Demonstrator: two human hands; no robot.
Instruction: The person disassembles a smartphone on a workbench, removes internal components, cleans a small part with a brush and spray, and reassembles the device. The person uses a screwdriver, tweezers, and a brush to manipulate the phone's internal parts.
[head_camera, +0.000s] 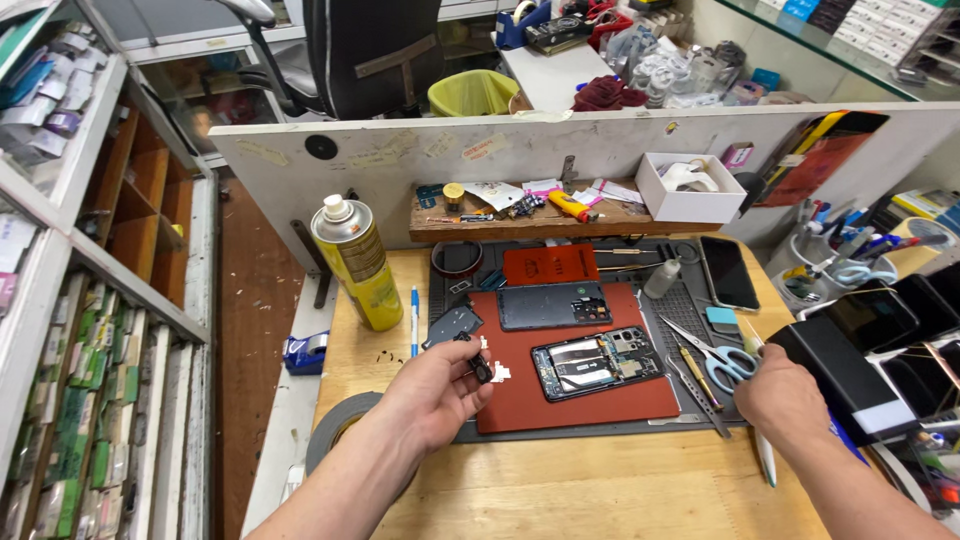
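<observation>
My left hand hovers over the left edge of a red mat and pinches a small black part between thumb and fingers. An opened phone with its insides showing lies on the mat just right of that hand. Behind it rests a dark phone back cover. My right hand is at the mat's right edge, fingers curled beside blue-handled scissors; whether it holds anything is hidden.
A yellow spray can stands at the back left, a blue pen beside it. A tape roll lies at the left table edge. Dark phones and tablets crowd the right side. A white box sits on a wooden shelf.
</observation>
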